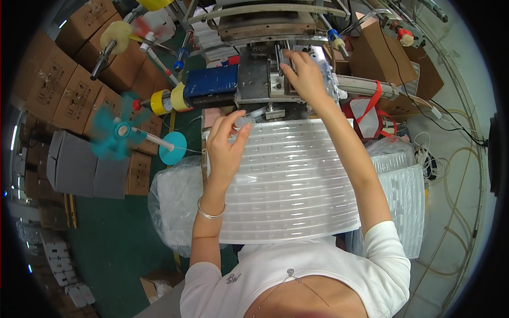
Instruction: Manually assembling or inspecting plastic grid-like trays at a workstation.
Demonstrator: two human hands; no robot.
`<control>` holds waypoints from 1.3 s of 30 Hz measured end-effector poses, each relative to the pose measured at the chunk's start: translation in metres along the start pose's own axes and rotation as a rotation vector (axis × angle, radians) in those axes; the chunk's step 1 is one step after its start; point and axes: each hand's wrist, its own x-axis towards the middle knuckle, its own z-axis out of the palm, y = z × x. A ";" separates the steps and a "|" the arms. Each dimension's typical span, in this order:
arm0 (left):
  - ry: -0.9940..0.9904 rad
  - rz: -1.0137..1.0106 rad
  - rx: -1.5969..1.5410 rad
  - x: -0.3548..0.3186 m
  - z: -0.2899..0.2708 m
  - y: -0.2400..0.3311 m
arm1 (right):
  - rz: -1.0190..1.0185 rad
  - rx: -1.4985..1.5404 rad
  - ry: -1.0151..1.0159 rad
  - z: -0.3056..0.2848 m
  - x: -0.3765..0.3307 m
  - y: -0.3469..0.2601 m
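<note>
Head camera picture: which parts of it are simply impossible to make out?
- Whatever lies under the right hand on the metal machine: the fingers cover it.
- The small clear piece in the left hand: too small and see-through to identify.
- The teal fan: blades blurred by spinning.
- The lower part of the clear plastic tray: cut off by the person's white shirt.

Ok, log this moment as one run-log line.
left hand: fingers pinch small clear tube over clear plastic tray | right hand: on grey machine fixture | teal fan: spinning
</note>
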 end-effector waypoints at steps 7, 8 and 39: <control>0.107 -0.225 -0.179 -0.030 -0.024 -0.053 | 0.111 0.251 -0.203 -0.030 -0.067 -0.037; 0.065 -0.277 -0.152 -0.035 -0.023 -0.060 | 0.062 0.297 -0.330 -0.035 -0.081 -0.050; -0.854 0.254 0.544 -0.080 -0.015 -0.038 | 0.425 0.555 -0.418 -0.067 -0.102 -0.010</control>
